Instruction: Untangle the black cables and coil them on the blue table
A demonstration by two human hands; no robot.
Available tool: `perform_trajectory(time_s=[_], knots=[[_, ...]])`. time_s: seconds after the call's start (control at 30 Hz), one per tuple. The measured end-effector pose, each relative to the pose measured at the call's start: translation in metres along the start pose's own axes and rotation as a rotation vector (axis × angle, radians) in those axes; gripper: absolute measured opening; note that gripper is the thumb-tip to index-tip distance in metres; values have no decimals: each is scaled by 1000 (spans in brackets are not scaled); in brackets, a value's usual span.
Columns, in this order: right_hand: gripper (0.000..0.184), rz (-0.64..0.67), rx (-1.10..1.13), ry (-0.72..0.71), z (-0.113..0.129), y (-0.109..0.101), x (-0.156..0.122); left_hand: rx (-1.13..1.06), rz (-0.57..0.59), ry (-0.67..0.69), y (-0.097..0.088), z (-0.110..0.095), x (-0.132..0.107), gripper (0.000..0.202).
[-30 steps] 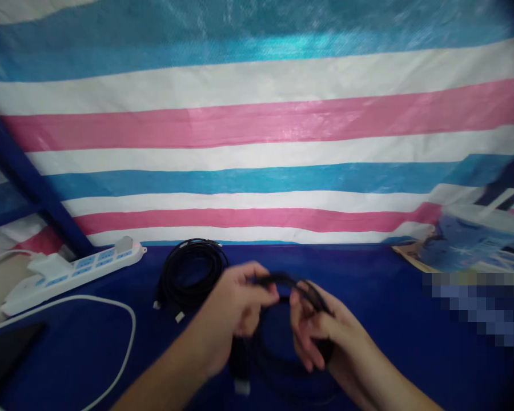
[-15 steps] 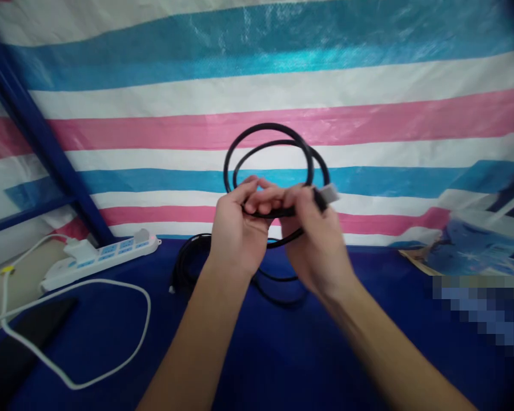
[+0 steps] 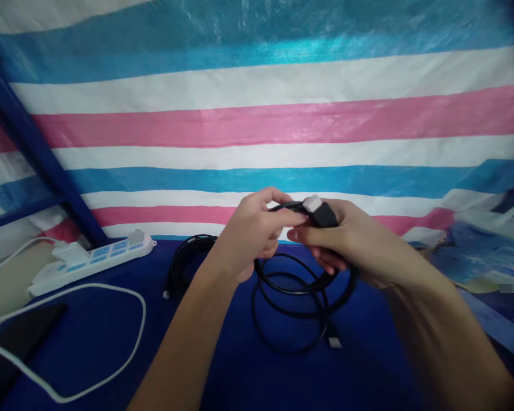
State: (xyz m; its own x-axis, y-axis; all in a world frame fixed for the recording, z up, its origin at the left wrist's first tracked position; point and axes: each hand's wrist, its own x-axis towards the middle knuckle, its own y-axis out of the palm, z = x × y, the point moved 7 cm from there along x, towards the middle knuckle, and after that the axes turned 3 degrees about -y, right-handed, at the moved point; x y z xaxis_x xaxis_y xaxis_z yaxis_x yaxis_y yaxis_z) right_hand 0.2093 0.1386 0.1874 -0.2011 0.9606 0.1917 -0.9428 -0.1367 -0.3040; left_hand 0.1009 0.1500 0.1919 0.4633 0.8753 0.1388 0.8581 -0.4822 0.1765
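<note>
My right hand (image 3: 355,231) grips the black cable (image 3: 289,291) just behind its thick black plug (image 3: 324,214), which has a silvery, flat end and looks like an HDMI plug. At that same plug, my left hand (image 3: 251,231) pinches a stretch of the cable with thumb and fingers. Loose loops hang below both hands down to the blue table (image 3: 257,382). The cable's other plug (image 3: 334,341) shows under the loops, its pale tip facing me. Behind my left forearm lies a second coiled black cable (image 3: 182,268), partly hidden.
A white power strip (image 3: 111,257) with a plugged-in adapter (image 3: 71,253) stands at the back left. A white cord (image 3: 143,319) loops in front of it, over a dark flat object (image 3: 29,342). Striped sheeting (image 3: 257,128) hangs behind. Blue-patterned items (image 3: 480,245) are at right.
Both hands have turned, and the cable loops that stood up above them now hang below. The plug in my right hand now points up and left. A second plug has come into view.
</note>
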Motion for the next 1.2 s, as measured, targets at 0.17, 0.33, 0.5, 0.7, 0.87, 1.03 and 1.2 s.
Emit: perform_trajectory(time_s=[0.17,0.33,0.5,0.7,0.87,1.03,1.2], knots=[[11,-210,131,-157,11,-7,0,-145,-128,178,-14,-15,0,17],[3,-184,-304,-195,13,-12,0,93,72,41,-1,-7,-6,33],[55,48,-638,-280,10,4,-6,534,242,-18,18,12,-11,35],[41,-217,-155,-259,16,-24,-9,211,-73,268,1,-16,-6,11],[11,-359,-403,-220,17,-35,-6,200,80,151,-1,-15,-8,10],[56,-357,-867,-405,26,-17,-10,394,224,-73,18,16,-9,7],[24,-397,-238,-260,13,-31,-4,12,126,-12,24,6,-7,5]])
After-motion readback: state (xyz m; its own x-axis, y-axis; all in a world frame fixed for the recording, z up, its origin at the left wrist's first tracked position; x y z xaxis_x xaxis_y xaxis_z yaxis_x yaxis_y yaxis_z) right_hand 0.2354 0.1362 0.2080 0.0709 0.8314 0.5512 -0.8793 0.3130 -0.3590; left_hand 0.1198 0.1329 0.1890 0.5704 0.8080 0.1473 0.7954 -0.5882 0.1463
